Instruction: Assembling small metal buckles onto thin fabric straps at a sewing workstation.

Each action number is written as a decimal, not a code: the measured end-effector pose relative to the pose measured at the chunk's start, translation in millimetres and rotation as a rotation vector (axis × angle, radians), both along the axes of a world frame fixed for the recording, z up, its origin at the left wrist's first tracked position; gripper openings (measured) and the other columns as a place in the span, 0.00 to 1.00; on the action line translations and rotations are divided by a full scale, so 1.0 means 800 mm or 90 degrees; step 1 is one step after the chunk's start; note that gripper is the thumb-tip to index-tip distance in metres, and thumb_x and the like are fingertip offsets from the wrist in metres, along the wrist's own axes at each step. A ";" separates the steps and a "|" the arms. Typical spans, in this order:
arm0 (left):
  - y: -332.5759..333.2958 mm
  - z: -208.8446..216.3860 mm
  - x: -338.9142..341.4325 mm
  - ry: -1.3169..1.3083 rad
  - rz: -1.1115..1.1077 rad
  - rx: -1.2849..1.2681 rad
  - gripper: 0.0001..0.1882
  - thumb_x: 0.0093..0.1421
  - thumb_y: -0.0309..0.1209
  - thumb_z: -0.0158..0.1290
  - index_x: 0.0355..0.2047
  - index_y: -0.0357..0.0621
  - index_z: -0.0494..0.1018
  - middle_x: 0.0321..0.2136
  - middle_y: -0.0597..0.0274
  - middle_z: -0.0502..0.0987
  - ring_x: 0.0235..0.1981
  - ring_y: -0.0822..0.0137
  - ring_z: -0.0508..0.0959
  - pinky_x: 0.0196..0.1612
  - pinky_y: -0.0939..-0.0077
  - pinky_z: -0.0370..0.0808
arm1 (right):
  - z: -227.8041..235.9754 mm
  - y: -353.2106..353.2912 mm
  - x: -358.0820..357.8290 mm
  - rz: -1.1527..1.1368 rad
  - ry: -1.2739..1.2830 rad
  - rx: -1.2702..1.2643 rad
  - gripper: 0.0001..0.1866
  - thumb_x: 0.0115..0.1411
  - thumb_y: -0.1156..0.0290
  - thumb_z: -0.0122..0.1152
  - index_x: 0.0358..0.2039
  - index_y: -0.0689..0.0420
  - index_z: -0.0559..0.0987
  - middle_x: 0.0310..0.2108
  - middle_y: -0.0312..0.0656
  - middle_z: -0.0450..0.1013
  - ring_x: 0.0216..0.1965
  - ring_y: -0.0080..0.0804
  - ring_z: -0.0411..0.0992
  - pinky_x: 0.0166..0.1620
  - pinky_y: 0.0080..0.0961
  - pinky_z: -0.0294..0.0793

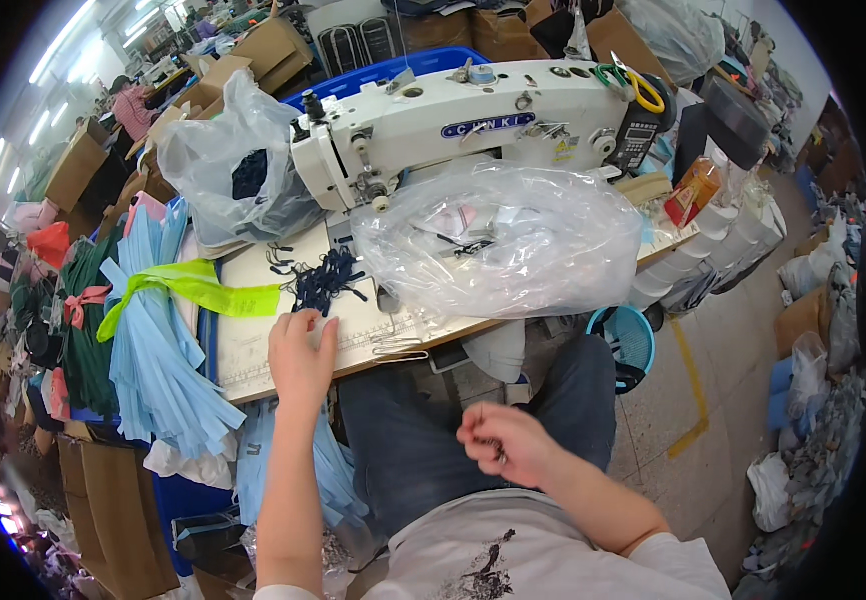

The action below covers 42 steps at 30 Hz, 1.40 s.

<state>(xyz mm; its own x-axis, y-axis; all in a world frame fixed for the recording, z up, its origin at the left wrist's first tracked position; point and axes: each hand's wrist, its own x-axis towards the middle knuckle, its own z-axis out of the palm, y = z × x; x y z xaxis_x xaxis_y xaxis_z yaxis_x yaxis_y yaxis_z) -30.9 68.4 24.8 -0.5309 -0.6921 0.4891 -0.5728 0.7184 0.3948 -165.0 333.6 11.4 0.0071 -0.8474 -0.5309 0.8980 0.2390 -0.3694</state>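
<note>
L hand (pixel 300 357) on table (pixel 253 350) — near dark loops (pixel 323 280).

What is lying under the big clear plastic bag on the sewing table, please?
Through the clear plastic bag show pale pieces and a few dark ones, too blurred to identify. Beneath it is the sewing table; that part is hidden.

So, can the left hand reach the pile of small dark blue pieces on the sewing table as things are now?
Probably yes. The left hand rests on the sewing table just below the pile of small dark blue pieces, with nothing lying between them.
</note>
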 end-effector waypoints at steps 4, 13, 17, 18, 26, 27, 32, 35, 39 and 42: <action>-0.024 -0.029 0.006 -0.019 -0.001 0.028 0.10 0.54 0.31 0.58 0.33 0.38 0.75 0.26 0.55 0.72 0.30 0.52 0.73 0.36 0.62 0.70 | -0.023 0.018 0.023 0.043 -0.021 0.036 0.04 0.63 0.78 0.46 0.38 0.58 0.70 0.32 0.39 0.69 0.20 0.16 0.57 0.17 0.14 0.50; -0.025 -0.011 -0.021 -0.031 0.001 0.024 0.08 0.54 0.30 0.58 0.30 0.39 0.74 0.27 0.54 0.73 0.31 0.53 0.73 0.35 0.62 0.69 | -0.040 0.032 0.023 0.098 0.068 -0.057 0.10 0.68 0.66 0.50 0.41 0.60 0.73 0.29 0.35 0.70 0.19 0.13 0.56 0.18 0.11 0.50; -0.020 -0.018 -0.010 -0.064 0.021 0.025 0.06 0.55 0.29 0.56 0.31 0.39 0.75 0.27 0.53 0.73 0.31 0.52 0.73 0.35 0.61 0.70 | -0.026 0.031 0.023 0.089 0.035 -0.026 0.11 0.68 0.67 0.50 0.42 0.61 0.74 0.29 0.34 0.68 0.19 0.13 0.57 0.19 0.11 0.51; -0.019 -0.020 -0.007 -0.056 0.020 0.022 0.06 0.55 0.29 0.56 0.31 0.39 0.75 0.27 0.53 0.73 0.29 0.53 0.73 0.34 0.63 0.70 | -0.025 0.031 0.022 0.094 0.047 -0.027 0.11 0.68 0.68 0.49 0.42 0.62 0.74 0.29 0.34 0.67 0.20 0.13 0.57 0.19 0.10 0.52; -0.020 -0.014 -0.006 -0.076 -0.023 -0.014 0.05 0.58 0.28 0.54 0.31 0.38 0.74 0.27 0.53 0.73 0.27 0.55 0.74 0.32 0.65 0.71 | -0.039 0.032 0.021 0.071 0.008 -0.082 0.10 0.68 0.71 0.48 0.44 0.63 0.74 0.30 0.36 0.69 0.20 0.13 0.59 0.20 0.11 0.53; -0.018 -0.015 -0.003 -0.057 -0.001 0.004 0.05 0.59 0.28 0.52 0.32 0.38 0.73 0.29 0.51 0.74 0.30 0.51 0.74 0.34 0.63 0.71 | -0.037 0.032 0.020 0.059 -0.012 -0.088 0.10 0.67 0.72 0.48 0.44 0.63 0.74 0.31 0.37 0.70 0.21 0.13 0.59 0.20 0.11 0.53; -0.004 -0.004 0.009 0.147 0.013 0.206 0.05 0.63 0.26 0.50 0.35 0.36 0.71 0.31 0.54 0.77 0.30 0.65 0.77 0.34 0.73 0.72 | -0.031 0.035 0.014 0.024 -0.002 -0.100 0.10 0.65 0.71 0.53 0.45 0.61 0.75 0.35 0.37 0.72 0.21 0.13 0.60 0.19 0.10 0.54; 0.024 0.018 0.018 0.449 -0.110 0.497 0.14 0.60 0.21 0.53 0.47 0.35 0.70 0.32 0.63 0.76 0.28 0.75 0.73 0.29 0.81 0.70 | -0.028 0.038 0.011 0.000 -0.015 -0.110 0.09 0.64 0.74 0.55 0.44 0.61 0.76 0.36 0.39 0.73 0.20 0.12 0.60 0.18 0.10 0.53; 0.081 0.019 0.029 0.555 -0.187 0.788 0.13 0.60 0.21 0.53 0.47 0.33 0.72 0.33 0.59 0.75 0.26 0.71 0.73 0.27 0.80 0.71 | -0.035 0.039 0.009 -0.028 -0.013 -0.176 0.06 0.62 0.75 0.57 0.40 0.60 0.76 0.37 0.42 0.76 0.17 0.11 0.58 0.18 0.10 0.51; 0.131 0.005 0.036 0.554 -0.256 0.903 0.07 0.61 0.23 0.53 0.40 0.34 0.73 0.33 0.54 0.76 0.23 0.70 0.73 0.25 0.79 0.71 | -0.031 0.036 0.011 -0.041 -0.018 -0.208 0.08 0.62 0.76 0.57 0.42 0.59 0.76 0.37 0.41 0.76 0.17 0.11 0.58 0.18 0.10 0.51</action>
<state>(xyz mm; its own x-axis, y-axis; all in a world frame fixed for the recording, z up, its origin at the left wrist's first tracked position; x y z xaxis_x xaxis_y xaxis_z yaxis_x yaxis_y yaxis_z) -2.4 173.5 28.7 -0.6965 -0.7064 -0.1260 0.2559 -0.4086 0.8761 -156.1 362.6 -13.4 -0.0414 -0.9721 -0.2307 0.9183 0.0540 -0.3923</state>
